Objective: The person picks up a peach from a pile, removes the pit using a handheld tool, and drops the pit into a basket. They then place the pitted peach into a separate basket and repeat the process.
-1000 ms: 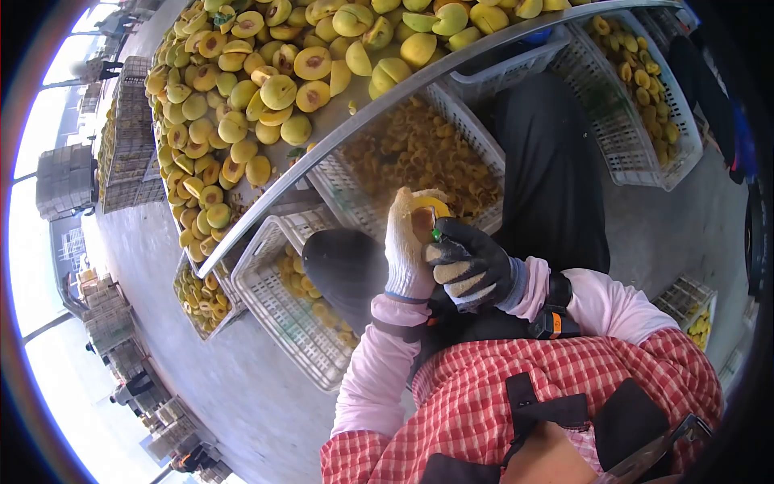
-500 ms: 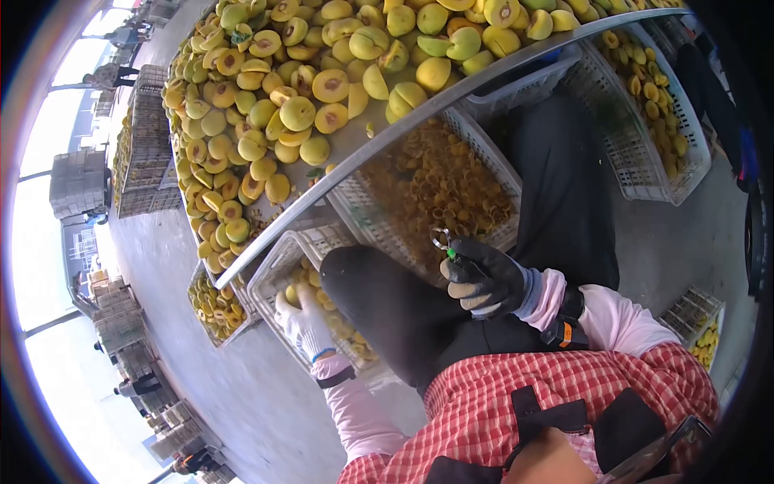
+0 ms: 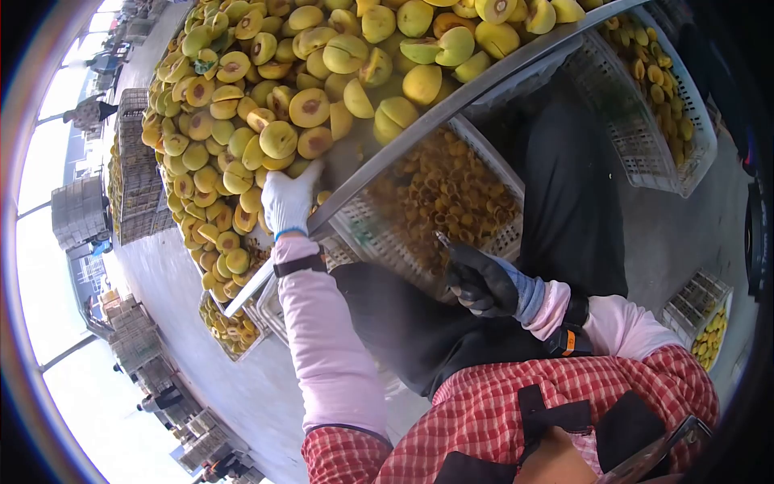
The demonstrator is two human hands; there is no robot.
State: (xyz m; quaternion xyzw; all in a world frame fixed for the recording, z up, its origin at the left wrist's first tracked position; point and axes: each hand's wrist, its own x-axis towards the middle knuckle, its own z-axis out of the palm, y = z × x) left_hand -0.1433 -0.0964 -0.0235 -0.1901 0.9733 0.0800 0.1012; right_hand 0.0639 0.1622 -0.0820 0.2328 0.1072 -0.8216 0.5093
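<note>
My left hand (image 3: pixel 289 200), in a white knit glove, reaches onto the metal table at the near edge of a heap of yellow-green peach halves (image 3: pixel 310 107). Its thumb and fingers close about a peach (image 3: pixel 298 168), mostly hidden by the glove. In a dark glove with pale fingertips, my right hand (image 3: pixel 484 281) is closed around a pitting tool (image 3: pixel 442 239) above my lap. The tool's metal tip sticks out past the thumb, blurred and seen nearly edge-on; its handle is hidden in the fist.
Under the table edge (image 3: pixel 419 125), a white crate (image 3: pixel 496 165) holds brown pits and scraps. Another crate (image 3: pixel 685 97) of peach halves stands at right. More crates of fruit sit at lower left and far right. Stacked crates (image 3: pixel 133 177) and people fill the background.
My left hand has risen from the fruit crate beside my knee up to the heap on the table. My right hand stays over my lap, its tool turned so the loop shows less.
</note>
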